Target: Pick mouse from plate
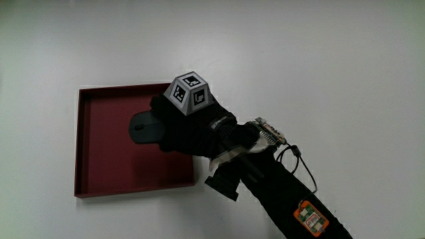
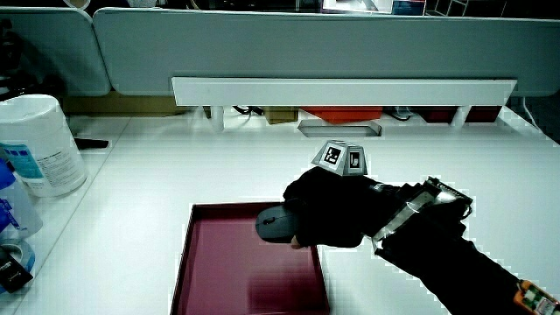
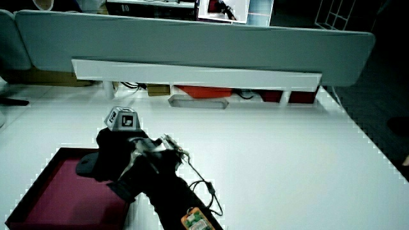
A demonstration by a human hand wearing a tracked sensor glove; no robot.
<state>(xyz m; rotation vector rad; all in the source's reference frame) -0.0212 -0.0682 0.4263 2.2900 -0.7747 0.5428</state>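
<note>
A dark grey mouse [image 1: 142, 127] lies in a square dark red plate [image 1: 106, 169], in the part of the plate farther from the person. The black gloved hand [image 1: 182, 126] with its patterned cube [image 1: 188, 92] covers one end of the mouse, fingers curled down around it. In both side views the mouse [image 2: 275, 224] [image 3: 87, 167] sticks out from under the hand [image 2: 328, 210] [image 3: 118, 153] and sits low in the plate [image 2: 249, 289] [image 3: 61, 191]. The forearm [image 1: 279, 192] reaches in from the person's side.
A white wipes canister [image 2: 42, 144] and other small items stand at the table's edge in a side view. A low grey partition [image 2: 341, 48] with a white shelf [image 2: 341, 89] closes off the table.
</note>
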